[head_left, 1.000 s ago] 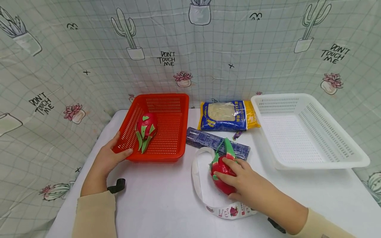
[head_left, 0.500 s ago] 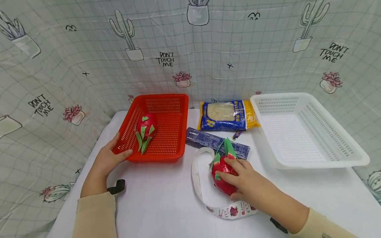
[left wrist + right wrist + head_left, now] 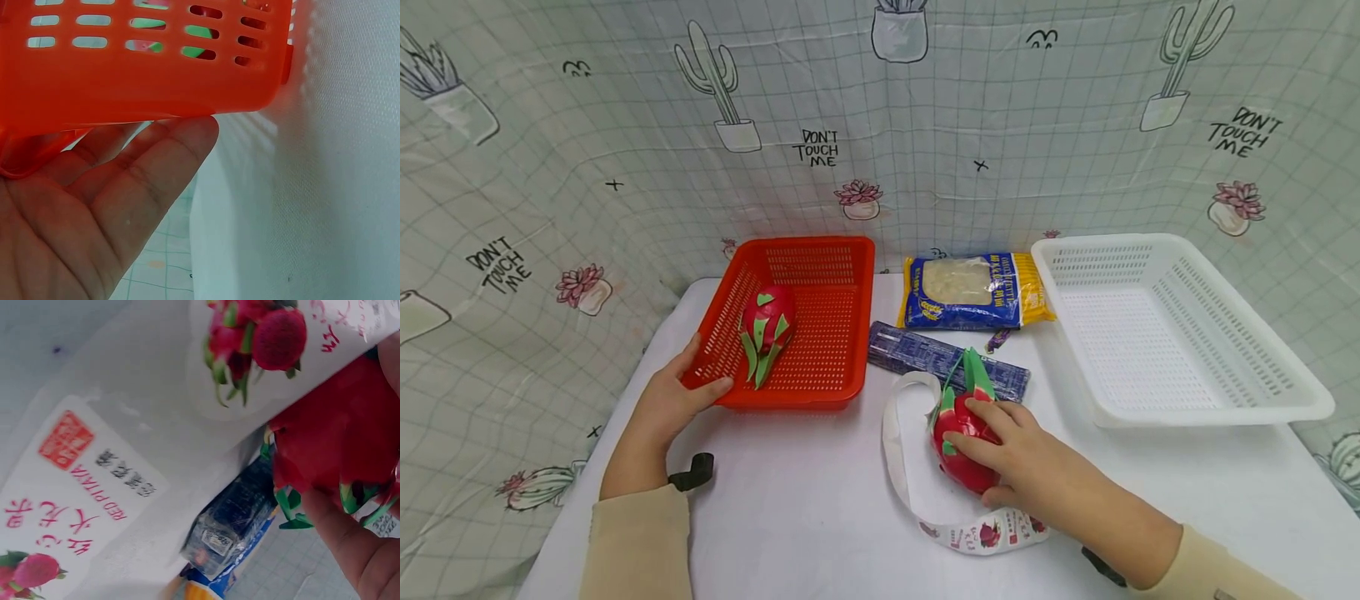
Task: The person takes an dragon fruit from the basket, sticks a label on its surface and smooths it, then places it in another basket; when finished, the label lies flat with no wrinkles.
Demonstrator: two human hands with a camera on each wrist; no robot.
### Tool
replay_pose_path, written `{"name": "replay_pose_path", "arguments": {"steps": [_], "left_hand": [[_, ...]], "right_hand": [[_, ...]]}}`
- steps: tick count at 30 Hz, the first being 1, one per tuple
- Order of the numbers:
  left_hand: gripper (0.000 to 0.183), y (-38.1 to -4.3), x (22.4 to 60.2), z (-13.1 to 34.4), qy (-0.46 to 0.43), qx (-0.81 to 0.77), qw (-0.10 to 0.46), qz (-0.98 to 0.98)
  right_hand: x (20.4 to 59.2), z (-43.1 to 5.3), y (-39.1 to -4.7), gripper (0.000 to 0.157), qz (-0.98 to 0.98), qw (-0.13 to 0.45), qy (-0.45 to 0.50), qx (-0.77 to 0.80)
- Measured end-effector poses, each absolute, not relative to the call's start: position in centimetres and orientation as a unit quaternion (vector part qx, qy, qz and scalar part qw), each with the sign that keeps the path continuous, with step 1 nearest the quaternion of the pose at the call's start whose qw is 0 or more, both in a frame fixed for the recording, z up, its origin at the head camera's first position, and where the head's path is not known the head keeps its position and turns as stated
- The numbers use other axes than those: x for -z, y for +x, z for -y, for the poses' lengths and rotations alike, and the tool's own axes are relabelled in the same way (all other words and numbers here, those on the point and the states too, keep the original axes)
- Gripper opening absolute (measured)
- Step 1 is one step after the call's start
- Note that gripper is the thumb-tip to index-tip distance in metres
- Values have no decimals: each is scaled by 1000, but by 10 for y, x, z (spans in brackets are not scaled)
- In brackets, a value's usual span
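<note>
My left hand (image 3: pixel 673 404) grips the near left corner of a red plastic basket (image 3: pixel 812 396), its thumb at the front rim. In the left wrist view, the fingers (image 3: pixel 156 169) lie against the basket's outer side. A dragon fruit (image 3: pixel 767 312) with green scales lies inside it. My right hand (image 3: pixel 1030 458) holds a second dragon fruit (image 3: pixel 966 477) from above, fingers spread over it, its green tips pointing away. Around this fruit on the table curls a white strip of labels (image 3: pixel 892 450), printed with dragon fruit pictures; the hand covers the strip's right end.
Behind the held fruit lies a long dark blue patterned box (image 3: pixel 910 350). Farther back is a blue and yellow bag (image 3: pixel 958 283), with a small purple wrapper (image 3: pixel 998 340) nearby. A white plastic basket (image 3: pixel 1150 358) stands right. Patterned cloth (image 3: pixel 925 167) hangs behind the table.
My right hand and the dragon fruit under it have shifted very slightly to the right since a second ago. The left hand stays on the red basket.
</note>
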State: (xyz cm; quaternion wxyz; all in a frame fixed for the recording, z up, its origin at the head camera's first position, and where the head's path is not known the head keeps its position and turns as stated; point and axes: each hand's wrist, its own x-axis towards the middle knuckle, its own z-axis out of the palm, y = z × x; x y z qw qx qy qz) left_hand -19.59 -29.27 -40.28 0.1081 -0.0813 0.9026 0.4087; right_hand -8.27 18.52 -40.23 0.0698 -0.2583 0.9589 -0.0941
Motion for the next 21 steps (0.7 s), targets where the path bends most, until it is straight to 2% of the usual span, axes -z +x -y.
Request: {"name": "replay_pose_path", "arguments": {"steps": [7,11,21], "left_hand": [[111,-191,399,294,-93,-405,112,-903],[110,-190,401,295,-90,-401,111,-905],[109,-193,398,292,-69,-378,112,-916]], "right_hand": [[398,-183,-85,97,-957,84,-254,113],[390,-185,-84,98,-955,76,-257,128],[370,-209,-78,77,-962,-9,-215,167]]}}
